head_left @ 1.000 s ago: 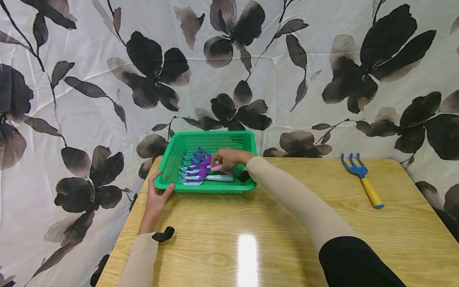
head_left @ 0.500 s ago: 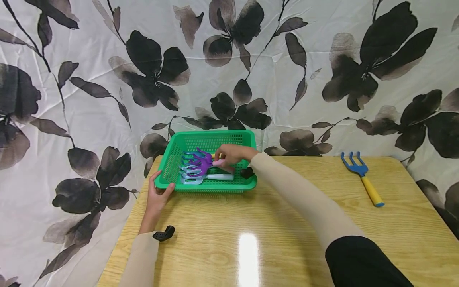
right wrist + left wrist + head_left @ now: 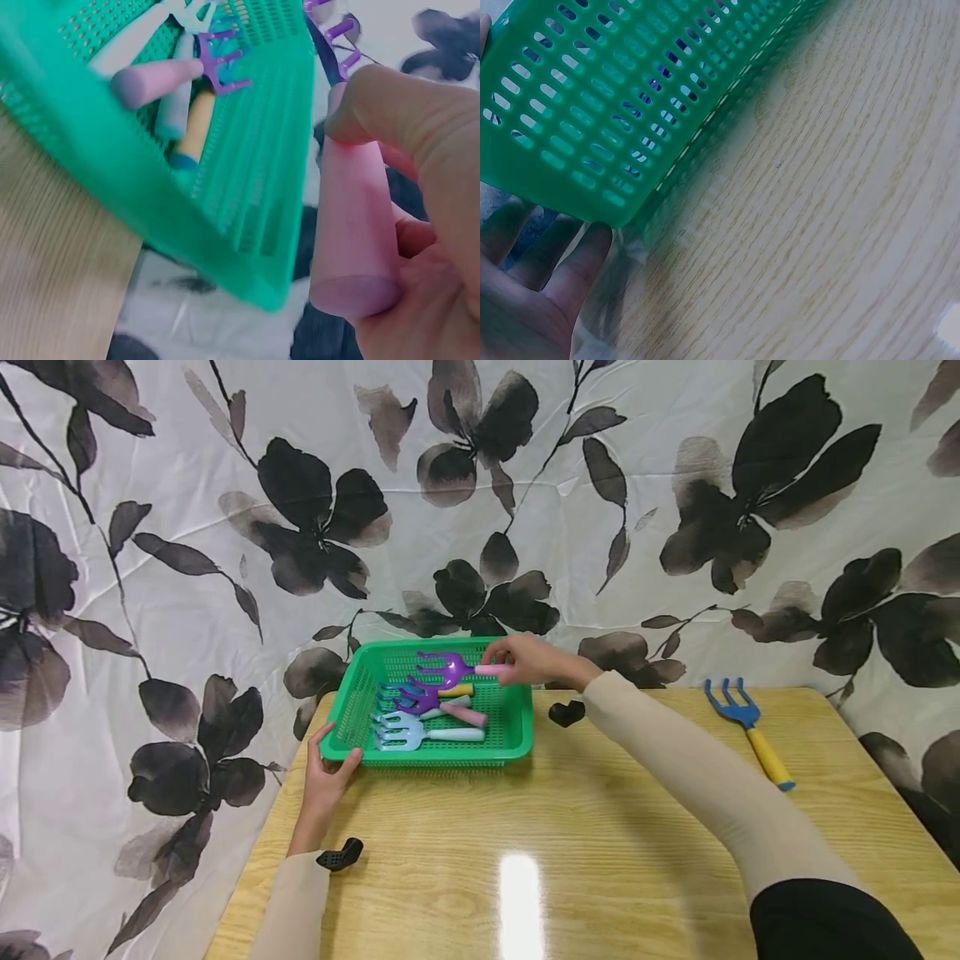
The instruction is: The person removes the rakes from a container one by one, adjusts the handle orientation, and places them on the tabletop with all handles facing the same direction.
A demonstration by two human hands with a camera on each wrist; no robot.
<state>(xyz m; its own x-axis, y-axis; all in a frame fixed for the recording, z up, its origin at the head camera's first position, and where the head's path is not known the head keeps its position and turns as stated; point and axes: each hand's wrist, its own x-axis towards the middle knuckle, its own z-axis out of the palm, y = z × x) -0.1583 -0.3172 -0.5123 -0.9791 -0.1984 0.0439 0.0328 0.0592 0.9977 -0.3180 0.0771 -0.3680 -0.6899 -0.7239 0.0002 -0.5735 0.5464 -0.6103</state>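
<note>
While the left hand (image 3: 322, 787) grips the green basket (image 3: 435, 760) at its nearest corner, we find the right hand (image 3: 531, 658) pinching the purple fork (image 3: 453, 671) by its pink handle (image 3: 489, 670), above the other forks (image 3: 402, 732). We advise a steady left hold and tines kept clear of the rim. We record the long axis crosswise between the hands' sides, tines pointing leftward.

The fork (image 3: 454, 671) in the right fingers (image 3: 501, 650) is purple, pink-handled. The basket (image 3: 427, 759) below is green, the cloth (image 3: 300, 402) beyond dark-flowered white.
</note>
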